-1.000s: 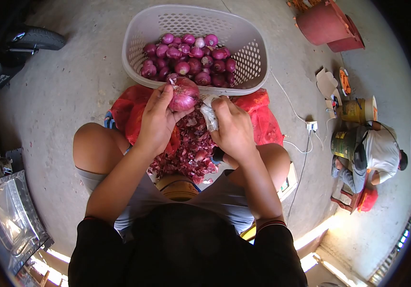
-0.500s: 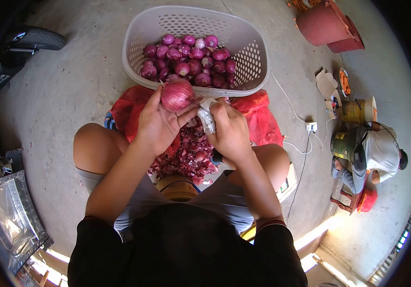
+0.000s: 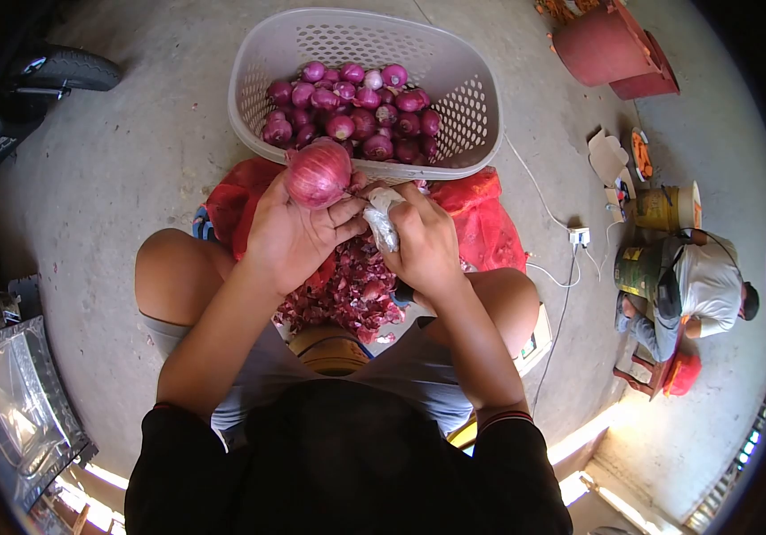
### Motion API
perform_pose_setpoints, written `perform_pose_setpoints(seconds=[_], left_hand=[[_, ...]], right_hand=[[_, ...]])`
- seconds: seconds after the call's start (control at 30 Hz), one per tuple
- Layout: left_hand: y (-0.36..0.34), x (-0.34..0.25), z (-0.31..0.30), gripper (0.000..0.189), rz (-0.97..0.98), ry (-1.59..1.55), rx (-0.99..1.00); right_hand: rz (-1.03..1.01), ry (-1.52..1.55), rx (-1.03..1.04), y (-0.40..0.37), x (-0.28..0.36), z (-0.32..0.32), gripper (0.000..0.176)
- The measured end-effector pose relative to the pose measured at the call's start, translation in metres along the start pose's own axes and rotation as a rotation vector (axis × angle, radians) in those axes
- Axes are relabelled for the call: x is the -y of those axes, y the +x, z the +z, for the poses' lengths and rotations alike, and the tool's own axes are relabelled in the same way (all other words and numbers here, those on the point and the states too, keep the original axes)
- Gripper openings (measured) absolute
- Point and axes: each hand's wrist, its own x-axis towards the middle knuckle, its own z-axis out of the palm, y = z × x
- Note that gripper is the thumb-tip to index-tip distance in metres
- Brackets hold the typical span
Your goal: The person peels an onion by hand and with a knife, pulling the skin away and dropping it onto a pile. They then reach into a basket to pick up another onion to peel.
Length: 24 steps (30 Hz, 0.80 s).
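A large red onion (image 3: 319,173) with its papery skin on rests in my left hand (image 3: 283,234), fingers curled beneath and beside it. My right hand (image 3: 425,242) is closed around a handle wrapped in whitish plastic (image 3: 383,218). Its working end points toward the onion's root side, but I cannot make out the blade. Just beyond my hands stands a grey plastic basket (image 3: 238,98), with several shiny purple onions (image 3: 365,123) inside. Below my hands, between my legs, lies a heap of loose onion skins (image 3: 347,299) on a red mesh bag (image 3: 483,223).
A white power strip (image 3: 579,235) with trailing cords lies on the floor at right. Farther right, a seated person (image 3: 704,281) bends over beside buckets (image 3: 659,207). Red tubs (image 3: 601,43) stand at top right. A motorcycle wheel (image 3: 75,69) shows at upper left.
The onion has turned slightly in my left hand and shifted a little left. My right hand has moved slightly left, still gripping the wrapped handle.
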Motion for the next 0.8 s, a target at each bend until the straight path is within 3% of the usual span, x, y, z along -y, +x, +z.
perform_pose_setpoints(seconds=[0.33, 0.43, 0.53, 0.73, 0.8], left_hand=[[0.000, -0.002, 0.015, 0.048, -0.009, 0.055, 0.044], [0.002, -0.006, 0.014, 0.048, 0.068, 0.116, -0.062], [0.002, -0.013, 0.004, 0.047, 0.052, 0.085, -0.009], [0.002, -0.005, 0.017, 0.042, 0.174, 0.240, -0.255], [0.000, -0.007, 0.019, 0.042, 0.135, 0.221, -0.198]], right_hand=[[-0.012, 0.187, -0.122, -0.005, -0.013, 0.008, 0.035], [0.050, 0.300, -0.094, -0.003, -0.011, 0.004, 0.034], [0.110, 0.373, -0.071, 0.000, -0.011, 0.000, 0.032], [0.196, 0.432, -0.049, -0.003, -0.011, -0.006, 0.033], [0.266, 0.408, -0.045, 0.000, -0.004, -0.011, 0.036]])
